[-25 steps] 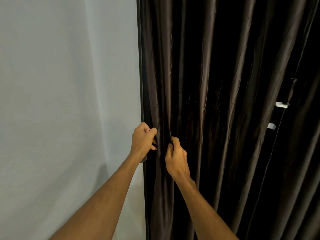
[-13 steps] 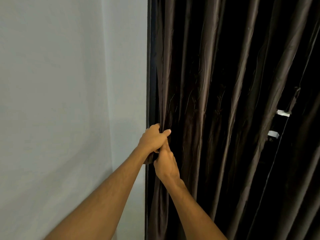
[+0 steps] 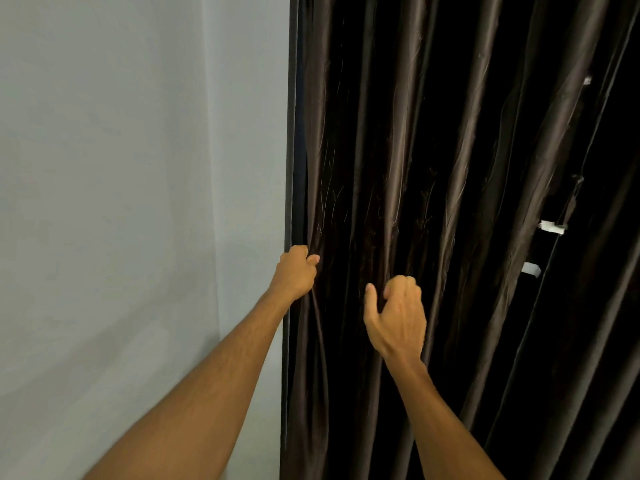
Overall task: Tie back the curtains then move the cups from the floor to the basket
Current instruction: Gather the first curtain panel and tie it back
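Curtain (image 3: 450,168) cloth is bunched in the left hand (image 3: 296,271), whose fingers curl tightly round its left edge, the thumb lying across the front of the fold. The right hand (image 3: 398,317) is just to the right of it and a little lower, in front of the next folds. Its fingers are curled and its thumb stands apart. The fingertips are blurred, so I cannot tell whether they pinch any cloth.

That left edge runs straight up and down beside a pale grey wall (image 3: 121,168), which stretches off bare to the left. The two hands are apart, with dark folds between them.

The curtain is dark brown with a slight sheen and hangs drawn across the right side of the room. Its long pleats run top to bottom and lean rightward toward the top. Two small white tabs (image 3: 552,227) show among the folds far to the right, well apart from both hands.
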A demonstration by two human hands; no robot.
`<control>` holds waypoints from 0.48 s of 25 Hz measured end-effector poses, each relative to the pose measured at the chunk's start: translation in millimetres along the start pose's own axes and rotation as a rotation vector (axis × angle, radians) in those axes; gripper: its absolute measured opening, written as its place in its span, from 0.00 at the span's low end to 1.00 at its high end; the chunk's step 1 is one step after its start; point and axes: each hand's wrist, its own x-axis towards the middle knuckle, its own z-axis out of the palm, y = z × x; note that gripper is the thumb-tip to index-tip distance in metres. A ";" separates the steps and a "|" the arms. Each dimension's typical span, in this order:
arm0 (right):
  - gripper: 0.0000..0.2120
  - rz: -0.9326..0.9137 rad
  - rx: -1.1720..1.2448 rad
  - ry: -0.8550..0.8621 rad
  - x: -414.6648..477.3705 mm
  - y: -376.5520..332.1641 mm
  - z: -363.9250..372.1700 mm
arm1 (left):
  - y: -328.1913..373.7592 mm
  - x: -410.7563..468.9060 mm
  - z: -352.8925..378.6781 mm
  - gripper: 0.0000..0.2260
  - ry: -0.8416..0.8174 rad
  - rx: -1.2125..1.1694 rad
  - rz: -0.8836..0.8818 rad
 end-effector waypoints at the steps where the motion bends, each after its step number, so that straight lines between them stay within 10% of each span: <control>1: 0.13 0.100 0.059 0.013 3.2 4.5 -3.1 | 1.6 -1.5 0.6 0.16 -0.007 -0.003 0.003; 4: 0.29 0.285 0.165 -0.181 14.1 8.4 -3.4 | 3.9 -3.5 1.6 0.15 -0.031 -0.003 0.011; 12: 0.30 0.142 0.300 -0.388 1.1 -18.4 19.8 | 6.3 -8.5 10.5 0.11 -0.091 -0.279 0.001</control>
